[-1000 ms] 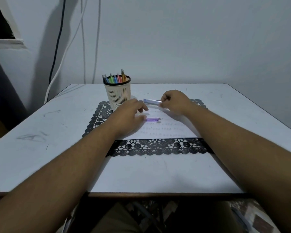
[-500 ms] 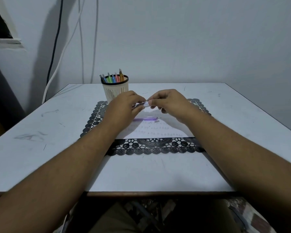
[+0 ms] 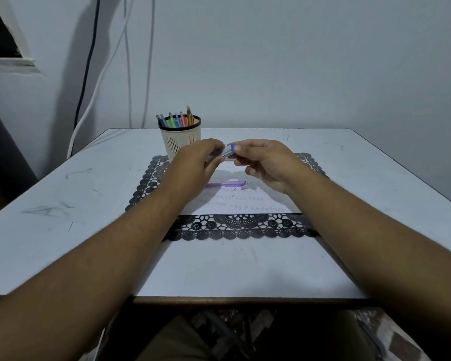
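Nothing is legible; the rows of marks on the paper (image 3: 255,207) are too small

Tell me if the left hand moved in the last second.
Yes. The left hand rose from beside the purple pen, toward the pen cup, and now holds the blue-capped pen with the right hand.

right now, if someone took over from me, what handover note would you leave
Left hand pinches one end of the blue pen, right hand the other, above the paper.
Purple pen lies on the paper, a small loose piece beside it; more pens stand in the pen cup.
Done: purple pen set down. Left: probably the blue pen; opening or closing it, cannot tell.
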`<move>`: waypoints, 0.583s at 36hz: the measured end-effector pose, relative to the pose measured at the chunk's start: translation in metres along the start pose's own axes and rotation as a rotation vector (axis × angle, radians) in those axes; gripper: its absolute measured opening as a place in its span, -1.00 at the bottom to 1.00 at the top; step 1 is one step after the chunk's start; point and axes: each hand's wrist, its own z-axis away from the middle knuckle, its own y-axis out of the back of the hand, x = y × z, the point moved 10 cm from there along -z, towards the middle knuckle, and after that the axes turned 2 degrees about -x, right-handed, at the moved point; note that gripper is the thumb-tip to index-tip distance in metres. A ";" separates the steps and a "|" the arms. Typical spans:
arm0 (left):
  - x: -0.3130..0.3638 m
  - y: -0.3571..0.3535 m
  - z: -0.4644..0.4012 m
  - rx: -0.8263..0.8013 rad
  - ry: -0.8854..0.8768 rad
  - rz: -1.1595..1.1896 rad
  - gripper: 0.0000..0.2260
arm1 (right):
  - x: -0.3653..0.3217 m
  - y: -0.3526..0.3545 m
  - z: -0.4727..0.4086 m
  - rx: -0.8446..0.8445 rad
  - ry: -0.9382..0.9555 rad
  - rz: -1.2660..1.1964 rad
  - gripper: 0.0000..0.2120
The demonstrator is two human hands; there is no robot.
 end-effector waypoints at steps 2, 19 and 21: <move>0.003 0.000 0.000 -0.001 -0.016 -0.017 -0.85 | 0.003 0.001 0.000 0.025 -0.020 -0.044 -0.96; 0.007 0.000 -0.003 -0.009 -0.073 -0.190 -0.80 | 0.004 0.008 0.000 0.116 -0.042 -0.042 -0.96; 0.006 0.000 -0.003 -0.019 -0.073 -0.153 -0.78 | 0.009 0.008 0.001 0.128 -0.097 -0.096 -0.96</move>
